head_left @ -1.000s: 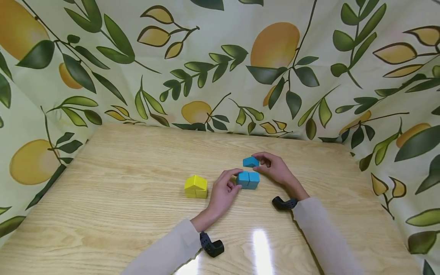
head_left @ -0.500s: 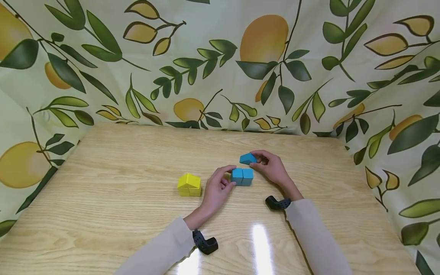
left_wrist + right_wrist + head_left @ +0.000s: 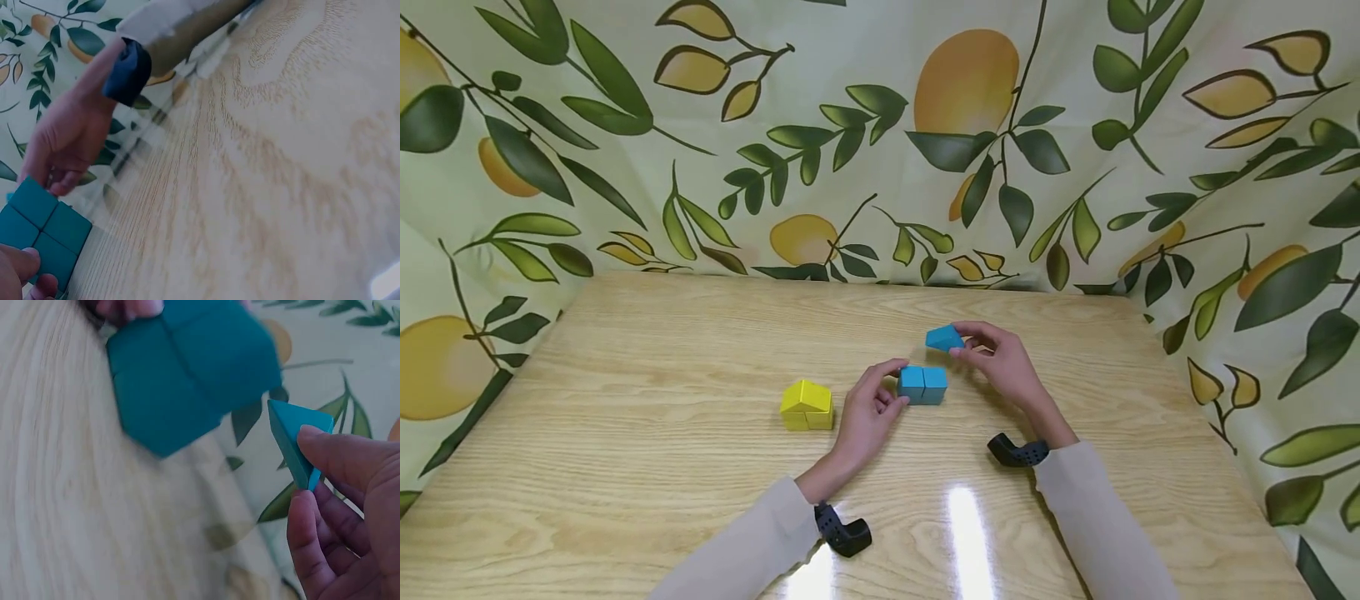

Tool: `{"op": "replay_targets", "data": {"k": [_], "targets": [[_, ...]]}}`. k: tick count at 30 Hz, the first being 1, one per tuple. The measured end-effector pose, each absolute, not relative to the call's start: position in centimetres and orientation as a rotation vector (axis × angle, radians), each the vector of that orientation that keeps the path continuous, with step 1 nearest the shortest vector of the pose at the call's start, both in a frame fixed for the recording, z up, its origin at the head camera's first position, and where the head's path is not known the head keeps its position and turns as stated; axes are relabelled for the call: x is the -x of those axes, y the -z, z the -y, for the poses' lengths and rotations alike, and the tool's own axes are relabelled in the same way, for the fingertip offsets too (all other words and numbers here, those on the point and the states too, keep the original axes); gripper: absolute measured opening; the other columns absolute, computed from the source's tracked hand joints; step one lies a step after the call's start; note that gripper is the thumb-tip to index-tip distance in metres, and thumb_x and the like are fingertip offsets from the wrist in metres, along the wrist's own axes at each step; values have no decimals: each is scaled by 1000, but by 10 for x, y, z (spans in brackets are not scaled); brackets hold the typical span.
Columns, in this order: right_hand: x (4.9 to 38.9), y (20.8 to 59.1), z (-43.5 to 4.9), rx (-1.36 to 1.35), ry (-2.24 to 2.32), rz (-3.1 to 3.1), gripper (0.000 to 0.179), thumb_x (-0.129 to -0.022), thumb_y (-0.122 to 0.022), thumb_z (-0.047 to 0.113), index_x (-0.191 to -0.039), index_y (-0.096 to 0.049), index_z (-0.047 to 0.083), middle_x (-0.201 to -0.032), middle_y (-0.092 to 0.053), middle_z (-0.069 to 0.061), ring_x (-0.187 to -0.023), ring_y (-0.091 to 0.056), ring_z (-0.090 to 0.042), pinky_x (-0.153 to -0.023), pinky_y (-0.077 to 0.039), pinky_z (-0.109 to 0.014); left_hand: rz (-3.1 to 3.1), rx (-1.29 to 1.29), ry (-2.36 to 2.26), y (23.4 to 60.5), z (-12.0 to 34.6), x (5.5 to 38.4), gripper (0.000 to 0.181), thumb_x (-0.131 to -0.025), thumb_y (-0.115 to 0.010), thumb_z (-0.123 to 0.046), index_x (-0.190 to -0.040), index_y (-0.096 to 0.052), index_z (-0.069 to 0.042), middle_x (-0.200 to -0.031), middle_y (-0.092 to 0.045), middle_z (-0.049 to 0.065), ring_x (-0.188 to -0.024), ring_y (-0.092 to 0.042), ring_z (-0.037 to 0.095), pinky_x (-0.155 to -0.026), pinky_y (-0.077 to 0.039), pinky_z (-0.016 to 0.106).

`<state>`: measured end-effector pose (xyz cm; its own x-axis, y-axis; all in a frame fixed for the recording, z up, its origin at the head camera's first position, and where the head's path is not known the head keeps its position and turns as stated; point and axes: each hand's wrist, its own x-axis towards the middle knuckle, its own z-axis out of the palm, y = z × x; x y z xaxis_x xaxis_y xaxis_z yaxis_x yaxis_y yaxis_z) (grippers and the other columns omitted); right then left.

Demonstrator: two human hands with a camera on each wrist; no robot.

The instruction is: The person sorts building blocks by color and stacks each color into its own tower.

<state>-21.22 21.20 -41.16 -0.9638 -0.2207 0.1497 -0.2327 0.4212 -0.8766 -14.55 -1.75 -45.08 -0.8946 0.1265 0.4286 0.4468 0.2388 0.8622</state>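
A stack of blue blocks (image 3: pixel 922 385) stands on the table, with seams between its pieces showing in the left wrist view. My left hand (image 3: pixel 867 412) holds the stack at its left end, the thumb on the front face and a finger at the back. Just behind the stack, my right hand (image 3: pixel 1003 358) pinches a blue triangular block (image 3: pixel 944 338) between thumb and fingers. In the right wrist view this triangular block (image 3: pixel 297 440) is tilted and apart from the stack (image 3: pixel 187 375). Left of my left hand sits a yellow block house (image 3: pixel 807 406) with a peaked top.
The wooden table (image 3: pixel 662 467) reaches back to a hanging cloth (image 3: pixel 850 67) printed with fruit and leaves. A black wrist camera (image 3: pixel 842 531) is strapped to my left wrist, and another black wrist camera (image 3: pixel 1017 451) to my right.
My right hand has raised and tilted the triangular block, moving it slightly away from the stack. The left hand keeps its hold on the stack. The head view has shifted a little.
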Motion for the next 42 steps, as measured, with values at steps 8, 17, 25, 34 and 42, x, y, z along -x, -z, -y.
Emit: {"op": "replay_targets", "data": {"k": [8, 17, 25, 34, 42], "targets": [[192, 386, -206, -521, -1710, 2613, 38, -87, -72, 19, -123, -62, 9, -107, -61, -7, -92, -54, -22, -77, -50, -25, 2271, 540, 1702, 449, 18, 149, 57, -82, -70, 9, -131, -54, -15, -118, -56, 7, -68, -53, 15, -58, -46, 21], [179, 383, -199, -661, -1672, 2663, 32, -86, -73, 12, -117, -64, 6, -92, -59, -10, -86, -52, -27, -70, -47, -28, 2242, 539, 1729, 445, 17, 149, 56, -81, -71, 8, -131, -54, -11, -117, -56, 12, -66, -54, 21, -56, -44, 21], [175, 383, -189, -717, -1686, 2669, 33, -85, -71, 1, -117, -63, 1, -93, -58, -16, -85, -50, -34, -66, -45, -31, 2242, 560, 1787, 409, 20, 132, 50, -85, -65, 10, -133, -50, 2, -116, -55, 21, -67, -53, 29, -58, -43, 23], [182, 403, -192, -725, -1711, 2638, 34, -84, -75, 11, -116, -65, 9, -93, -58, -10, -84, -49, -27, -64, -42, -27, 2246, 551, 1805, 427, 19, 137, 50, -89, -63, 6, -136, -50, -4, -121, -55, 18, -67, -52, 29, -59, -43, 25], [176, 395, -189, -751, -1745, 2625, 35, -85, -72, 2, -118, -63, 3, -96, -57, -15, -86, -48, -37, -65, -42, -28, 2252, 564, 1766, 448, 19, 145, 52, -90, -65, -2, -138, -51, -16, -121, -56, 8, -67, -53, 19, -57, -45, 23]]}}
